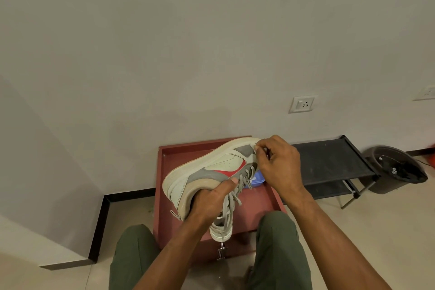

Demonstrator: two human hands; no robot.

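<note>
Holding a low-top sneaker (226,162) on its side above a red-brown tray (164,172), a seated person works at the shoe with both hands. The sneaker is off-white, with grey suede-like panels, a tan band round the collar and a red swoosh-shaped flash on its flank. Its thick, pale sole faces up and away, curving from the heel at lower left to the toe at upper right. Flat grey laces (235,195) cross the front loosely, and the padded tongue (221,231) hangs down towards the person's knees.

The left hand (211,202) grips the shoe at the collar, with the thumb pressed flat along the side panel. The right hand (280,162) is curled at the toe end, fingertips pinched together on the front of the upper; whether a lace end lies between them cannot be told.

The shallow, straight-walled tray sits on a glossy tiled floor (376,231) against a plain wall. A blue box (257,180) shows in it beneath the shoe. To the right stand a black metal shoe rack (329,160) and a round dark bin (395,167) with a black liner.
</note>
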